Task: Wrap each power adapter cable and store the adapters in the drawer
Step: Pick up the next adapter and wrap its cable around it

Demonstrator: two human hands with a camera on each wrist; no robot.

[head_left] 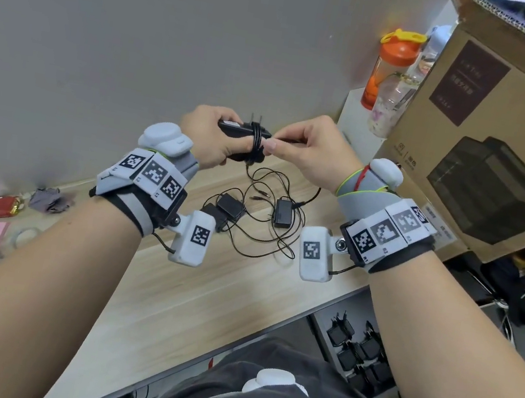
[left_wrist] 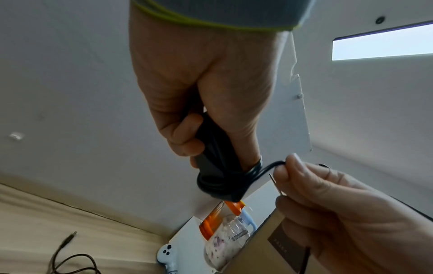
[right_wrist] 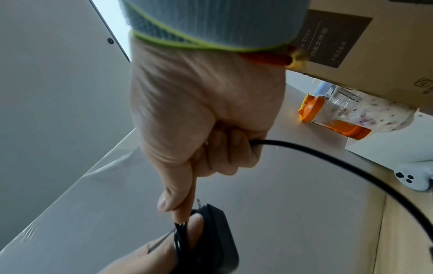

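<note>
Above desk point(head_left: 189, 294), left hand point(head_left: 210, 136) gripping adapter point(head_left: 231, 126), right hand point(head_left: 310, 151) pinching cable point(head_left: 290, 140), loose adapters point(head_left: 230, 205) below

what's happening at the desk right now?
A person is winding a cable around a black power adapter. The left hand grips the adapter; the right hand pinches the cable end beside the coil. More adapters lie tangled on the desk, and several already sit in the open drawer.

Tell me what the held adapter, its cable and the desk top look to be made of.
Adapter: looks like matte black moulded plastic, with thin metal prongs on top. Cable: thin black cord with a slight sheen, probably rubber or vinyl sheathing; it bends in tight coils. Desk: pale wood-grain surface, smooth, probably laminate rather than solid wood.
</note>
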